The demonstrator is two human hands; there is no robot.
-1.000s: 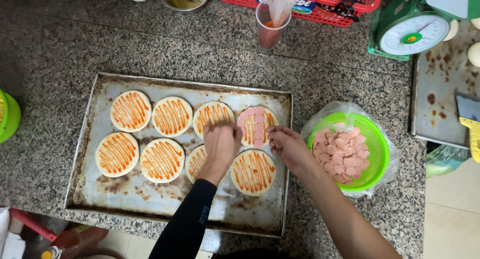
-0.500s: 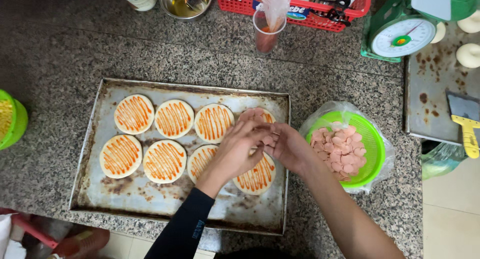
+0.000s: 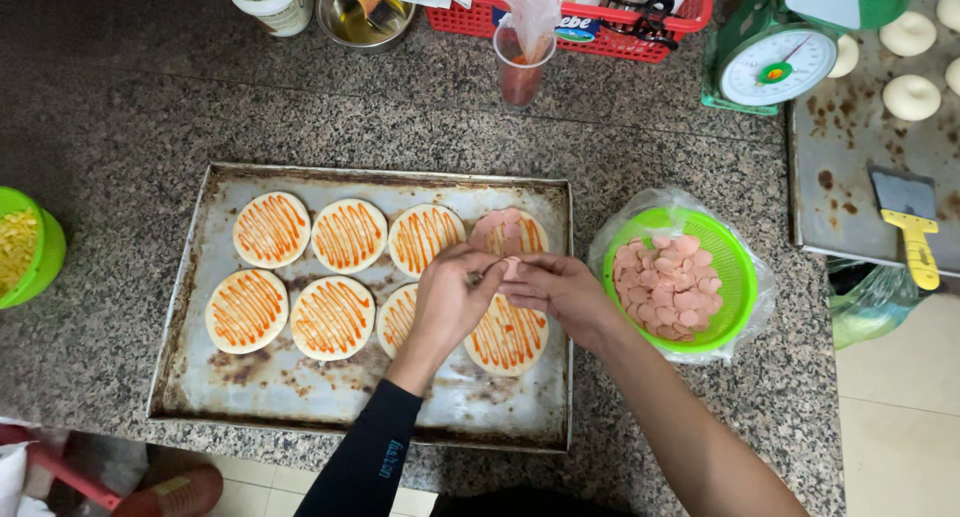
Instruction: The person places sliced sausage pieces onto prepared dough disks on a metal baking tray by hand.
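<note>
Both hands meet in the middle of the frame, just above the metal baking tray (image 3: 190,277). The left hand (image 3: 450,297), in a dark sleeve, and the right hand (image 3: 555,292) have their fingertips pinched close together on a small pink sausage slice (image 3: 510,268). The fingers are narrow, not spread, and they hold the slice between them. It sits over the right part of the tray, just below the top right dough round (image 3: 510,232), which already has pink slices on it. The other dough rounds (image 3: 348,235) lie in two rows and only have orange sauce in wiggly lines. One sauced round (image 3: 508,339) lies partly under the hands. To the right of the tray, a green bowl (image 3: 735,277) lined with a clear bag holds a heap of sausage slices (image 3: 665,287). The slice looks thin, light and soft, and probably a bit slippery, so it could bend or tear. It looks best to pinch it gently at the edge with the fingertips. In the upper right stands a green kitchen scale (image 3: 775,69), and a red basket (image 3: 600,17) is at the top.
</note>
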